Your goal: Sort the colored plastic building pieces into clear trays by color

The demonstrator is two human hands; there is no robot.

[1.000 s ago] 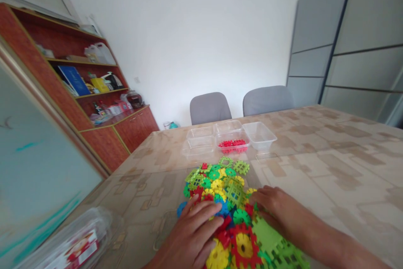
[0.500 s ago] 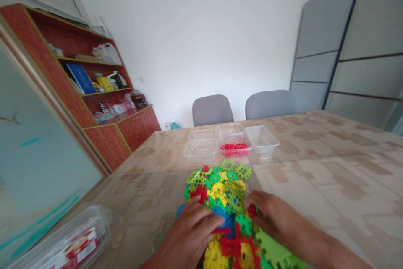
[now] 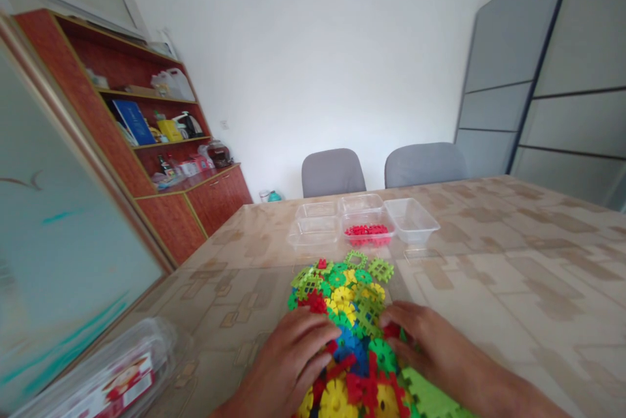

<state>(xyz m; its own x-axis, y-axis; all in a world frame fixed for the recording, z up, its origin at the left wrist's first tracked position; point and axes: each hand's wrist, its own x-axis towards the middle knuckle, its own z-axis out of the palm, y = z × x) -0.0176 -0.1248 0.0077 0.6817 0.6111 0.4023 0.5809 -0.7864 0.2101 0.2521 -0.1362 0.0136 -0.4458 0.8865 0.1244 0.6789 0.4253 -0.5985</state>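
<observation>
A heap of plastic interlocking building pieces (image 3: 342, 297) in red, yellow, green and blue lies before me. My right hand (image 3: 430, 336) is at the heap's right side, thumb and fingers closed on a small red building piece (image 3: 390, 330), mostly covered by the fingers. My left hand (image 3: 296, 356) rests over the left side with fingers apart and bent. Its fingertips touch red pieces beside a blue piece (image 3: 353, 347); the thumb is hidden. Yellow notched discs (image 3: 337, 398) and a large light-green piece (image 3: 430, 395) lie near the front.
Behind the heap stand several clear plastic boxes; one box (image 3: 368, 217) holds small red pieces (image 3: 366, 234). Another box (image 3: 413, 219) stands at the right. Stacked clear containers (image 3: 117, 372) with a label lie at the front left. Two grey chairs (image 3: 334, 172) stand beyond the table (image 3: 503, 261).
My left hand has drawn back slightly to the left, and red pieces near its fingertips have shifted and tilted. My right hand keeps the red piece. The view has moved slightly.
</observation>
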